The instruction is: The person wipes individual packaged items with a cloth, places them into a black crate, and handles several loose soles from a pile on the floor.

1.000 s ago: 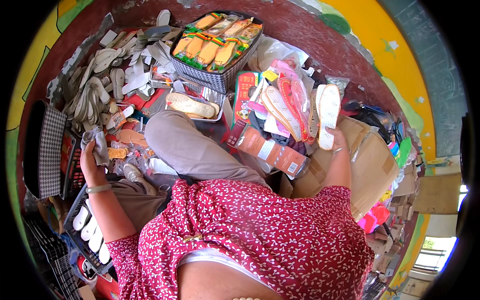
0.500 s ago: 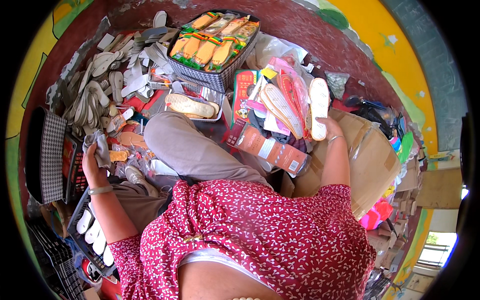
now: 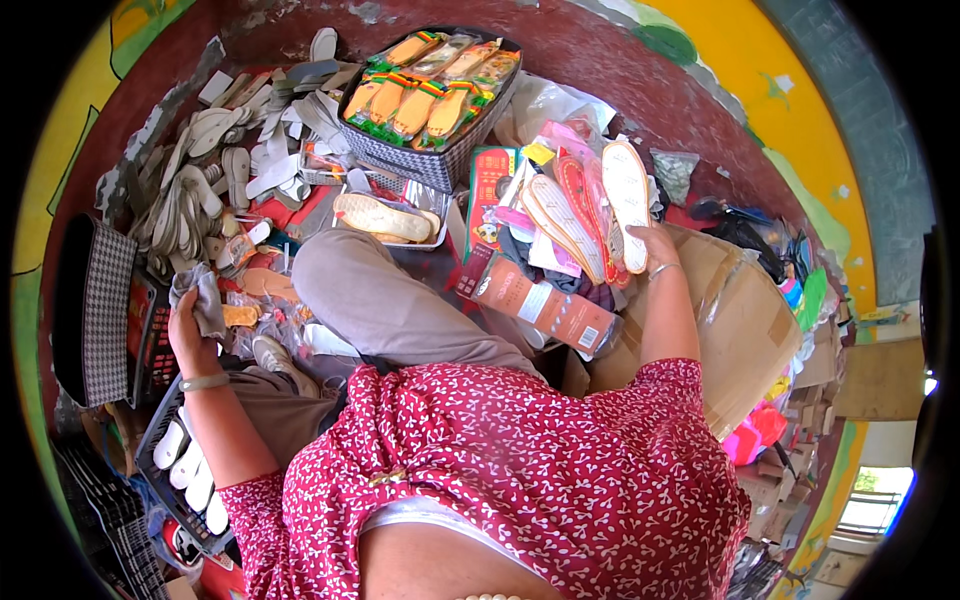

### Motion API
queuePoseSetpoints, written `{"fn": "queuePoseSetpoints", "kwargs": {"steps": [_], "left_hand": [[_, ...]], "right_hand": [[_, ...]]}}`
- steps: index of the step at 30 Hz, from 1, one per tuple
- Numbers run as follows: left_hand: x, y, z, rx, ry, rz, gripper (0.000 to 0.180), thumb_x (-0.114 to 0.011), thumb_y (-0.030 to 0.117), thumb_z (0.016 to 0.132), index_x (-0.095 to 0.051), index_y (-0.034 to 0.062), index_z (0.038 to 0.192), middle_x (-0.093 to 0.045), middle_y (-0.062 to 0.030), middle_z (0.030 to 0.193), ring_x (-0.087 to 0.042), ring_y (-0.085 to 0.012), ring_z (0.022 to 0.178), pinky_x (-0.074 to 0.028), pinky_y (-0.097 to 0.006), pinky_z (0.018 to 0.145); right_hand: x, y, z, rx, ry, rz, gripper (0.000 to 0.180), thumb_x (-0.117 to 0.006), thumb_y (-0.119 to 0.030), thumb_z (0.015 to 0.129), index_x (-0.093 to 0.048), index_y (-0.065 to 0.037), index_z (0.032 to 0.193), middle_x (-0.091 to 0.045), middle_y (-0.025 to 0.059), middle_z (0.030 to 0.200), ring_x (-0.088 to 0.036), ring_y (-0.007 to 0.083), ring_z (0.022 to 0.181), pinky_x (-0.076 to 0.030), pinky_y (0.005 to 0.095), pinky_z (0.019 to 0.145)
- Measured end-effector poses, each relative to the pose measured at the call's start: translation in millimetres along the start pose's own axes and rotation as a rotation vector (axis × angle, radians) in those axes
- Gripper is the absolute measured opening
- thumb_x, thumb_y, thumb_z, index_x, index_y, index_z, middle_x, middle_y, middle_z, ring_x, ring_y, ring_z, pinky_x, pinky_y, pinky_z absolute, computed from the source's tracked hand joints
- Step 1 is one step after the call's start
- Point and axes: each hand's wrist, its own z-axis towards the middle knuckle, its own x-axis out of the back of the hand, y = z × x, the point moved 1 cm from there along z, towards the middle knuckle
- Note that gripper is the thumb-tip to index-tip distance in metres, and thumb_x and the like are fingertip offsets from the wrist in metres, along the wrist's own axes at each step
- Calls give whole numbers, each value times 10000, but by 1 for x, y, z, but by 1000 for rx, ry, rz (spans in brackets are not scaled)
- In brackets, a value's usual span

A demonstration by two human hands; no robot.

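My right hand [image 3: 655, 248] is closed on the lower end of a white insole [image 3: 625, 190] with a printed pattern and reddish edging. The insole leans a little to the left. Close beside it lie a cream insole [image 3: 560, 225] with a pattern and a red insole [image 3: 578, 190] on a heap of wrappers and cloth. Far to the left, my left hand [image 3: 187, 330] grips a crumpled grey cloth [image 3: 207, 303], its fingers partly hidden behind it. An orange-yellow sole-shaped piece [image 3: 240, 316] lies near that cloth.
A woven basket [image 3: 420, 160] of packaged insoles stands at the back. Piled grey-white soles [image 3: 205, 130] cover the back left. A white tray [image 3: 428, 240] holds cream insoles. A large cardboard box [image 3: 710, 320] lies under my right arm, beside a brown printed package [image 3: 545, 305].
The white insole in my right hand has shifted slightly left, and its top now tips to the left. My left hand with the grey cloth has barely moved.
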Motion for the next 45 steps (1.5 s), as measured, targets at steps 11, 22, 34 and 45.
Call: {"fn": "queuePoseSetpoints", "kwargs": {"steps": [11,22,34,45], "left_hand": [[1,-3,3,-13,-30,26,184,-512,72,841,-581,1,996,-628,-79,895,-617,-185,757,-503,-284,662],[6,-6,10,8,-1,18,178,-510,63,843,-578,-4,994,-628,-81,895,-618,-183,770,-501,-278,671],[2,-5,6,10,16,21,177,-516,64,843,-588,-6,989,-633,-77,895,-622,-183,766,-504,-279,667],[1,-4,2,5,17,28,141,-532,64,831,-588,4,946,-626,-66,848,-613,-171,727,-494,-277,644]], "right_hand": [[33,16,31,-144,-67,231,434,-636,-45,750,-527,6,1167,-621,135,1059,-621,273,920,-489,413,823],[41,19,41,-129,92,143,467,-654,-37,718,-525,-6,1165,-615,120,1048,-610,282,914,-485,399,809],[-2,-5,20,291,135,-36,409,-563,81,745,-546,34,1151,-618,116,1065,-605,227,938,-464,320,835],[-16,-9,16,236,57,-104,360,-570,49,779,-542,29,1138,-613,109,1060,-604,206,913,-471,314,813]]}}
